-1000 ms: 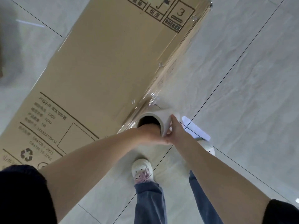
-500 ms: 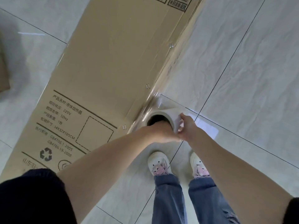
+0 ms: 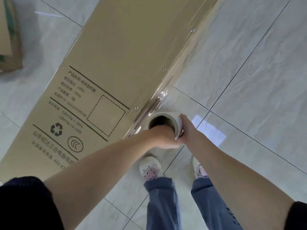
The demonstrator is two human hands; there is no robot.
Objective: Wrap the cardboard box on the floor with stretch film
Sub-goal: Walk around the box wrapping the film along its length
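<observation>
A long brown cardboard box (image 3: 119, 63) with printed labels stands on the tiled floor, stretching from lower left to upper right. Clear stretch film (image 3: 176, 77) clings along its right side and runs down to the film roll (image 3: 166, 116), seen end-on with its hollow core. My left hand (image 3: 163, 136) has its fingers tucked inside the core and grips the rim. My right hand (image 3: 186, 128) curls around the roll's outer right side. Both hold the roll upright, close against the box's near right corner.
My two feet in white shoes (image 3: 149, 168) stand on the grey floor tiles just below the roll. Another cardboard piece (image 3: 8, 39) lies at the upper left. A bright patch of reflected light (image 3: 209, 128) shows on the floor right of the roll.
The roll and both hands have travelled along the box's right side toward its labelled end, laying out more film. My feet have stepped along with it.
</observation>
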